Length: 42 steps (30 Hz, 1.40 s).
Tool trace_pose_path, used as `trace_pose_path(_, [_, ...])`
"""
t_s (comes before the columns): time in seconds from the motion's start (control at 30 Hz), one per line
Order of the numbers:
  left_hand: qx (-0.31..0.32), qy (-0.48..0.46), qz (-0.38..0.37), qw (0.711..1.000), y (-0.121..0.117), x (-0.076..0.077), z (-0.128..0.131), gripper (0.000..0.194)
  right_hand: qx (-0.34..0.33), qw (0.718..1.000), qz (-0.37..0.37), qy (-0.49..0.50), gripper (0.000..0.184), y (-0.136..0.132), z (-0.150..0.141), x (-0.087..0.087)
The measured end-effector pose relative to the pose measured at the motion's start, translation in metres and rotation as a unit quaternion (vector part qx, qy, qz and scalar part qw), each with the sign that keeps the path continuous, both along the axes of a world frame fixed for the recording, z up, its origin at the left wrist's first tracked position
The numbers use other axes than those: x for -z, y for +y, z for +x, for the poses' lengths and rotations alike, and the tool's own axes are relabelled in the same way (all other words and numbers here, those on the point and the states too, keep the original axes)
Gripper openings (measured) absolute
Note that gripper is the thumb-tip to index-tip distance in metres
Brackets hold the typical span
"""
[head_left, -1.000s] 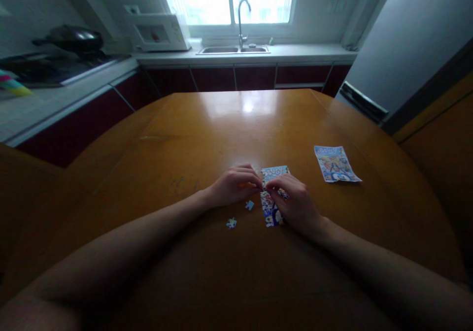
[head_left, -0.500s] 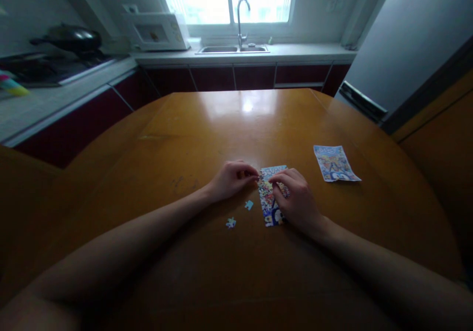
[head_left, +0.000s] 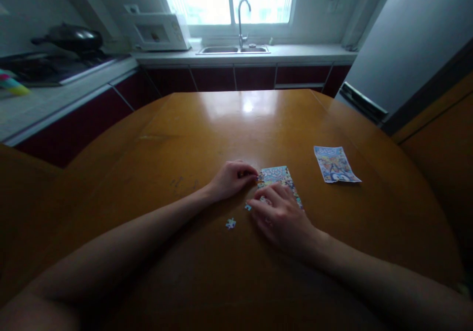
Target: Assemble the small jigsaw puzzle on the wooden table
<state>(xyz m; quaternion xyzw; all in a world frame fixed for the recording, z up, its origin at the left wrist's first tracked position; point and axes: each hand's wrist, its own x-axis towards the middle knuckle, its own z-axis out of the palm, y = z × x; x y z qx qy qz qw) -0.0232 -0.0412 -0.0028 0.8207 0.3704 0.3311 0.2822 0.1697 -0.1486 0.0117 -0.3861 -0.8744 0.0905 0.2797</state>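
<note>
A colourful jigsaw puzzle (head_left: 275, 173), largely assembled, lies flat on the wooden table, its lower part covered by my right hand. My left hand (head_left: 232, 179) rests at the puzzle's upper left edge, thumb and forefinger pinched on a small puzzle piece (head_left: 260, 178). Across the puzzle reaches my right hand (head_left: 279, 215), its fingertips closed at a light blue puzzle piece (head_left: 248, 206) just left of the puzzle. Another loose piece (head_left: 231, 223), pale and multicoloured, lies nearer to me on the table.
A printed picture sheet (head_left: 336, 164) with a similar design lies to the right on the table (head_left: 236, 129). Beyond the table's far edge are a counter with a sink (head_left: 219, 49), a microwave (head_left: 158, 31) and a stove with a black wok (head_left: 76, 38). A fridge (head_left: 410, 40) stands at right.
My right hand has moved left and towards me, from the puzzle's right side to the light blue piece. The puzzle's upper right is now uncovered. My left hand has barely moved.
</note>
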Motion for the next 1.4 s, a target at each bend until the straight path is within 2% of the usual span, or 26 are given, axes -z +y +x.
trace_pose_path(0.13, [0.001,0.002,0.004,1.0,0.0,0.001,0.001,0.008,-0.137,0.985,-0.031,-0.101,0.049,-0.024,-0.012,-0.005])
trace_pose_path(0.23, [0.0,0.008,0.01,1.0,0.0,0.001,0.002,0.009,-0.171,0.977,-0.051,-0.117,0.054,-0.028,-0.014,-0.006])
trace_pose_path(0.33, [-0.006,0.009,0.015,1.0,0.0,0.001,0.002,0.01,-0.169,0.978,-0.052,-0.111,0.045,-0.025,-0.013,-0.006])
trace_pose_path(0.5, [-0.014,0.006,0.015,1.0,0.0,0.0,0.002,0.01,-0.113,0.986,-0.044,-0.116,0.047,-0.022,-0.015,-0.005])
trace_pose_path(0.63, [-0.018,0.011,0.016,1.0,-0.001,0.0,0.003,0.009,-0.136,0.983,-0.051,-0.112,0.037,-0.022,-0.015,-0.005])
trace_pose_path(0.8, [-0.016,0.029,0.034,0.999,0.001,-0.001,0.004,0.007,-0.148,0.982,-0.044,-0.109,0.043,-0.02,-0.015,-0.004])
trace_pose_path(0.97, [-0.013,0.04,0.04,0.998,0.002,0.0,0.005,0.009,-0.147,0.983,-0.036,-0.106,0.033,-0.018,-0.015,-0.003])
trace_pose_path(1.13, [-0.031,0.024,0.031,0.999,0.001,-0.002,0.006,0.013,-0.16,0.981,-0.019,-0.108,0.035,-0.014,-0.017,-0.001])
trace_pose_path(1.3, [-0.026,0.009,0.036,0.999,0.0,-0.003,0.005,0.014,-0.187,0.974,0.017,-0.128,0.023,-0.011,-0.016,0.001])
trace_pose_path(1.4, [-0.031,0.007,0.039,0.999,0.0,-0.004,0.005,0.015,-0.179,0.973,0.031,-0.141,0.019,-0.014,-0.016,-0.001])
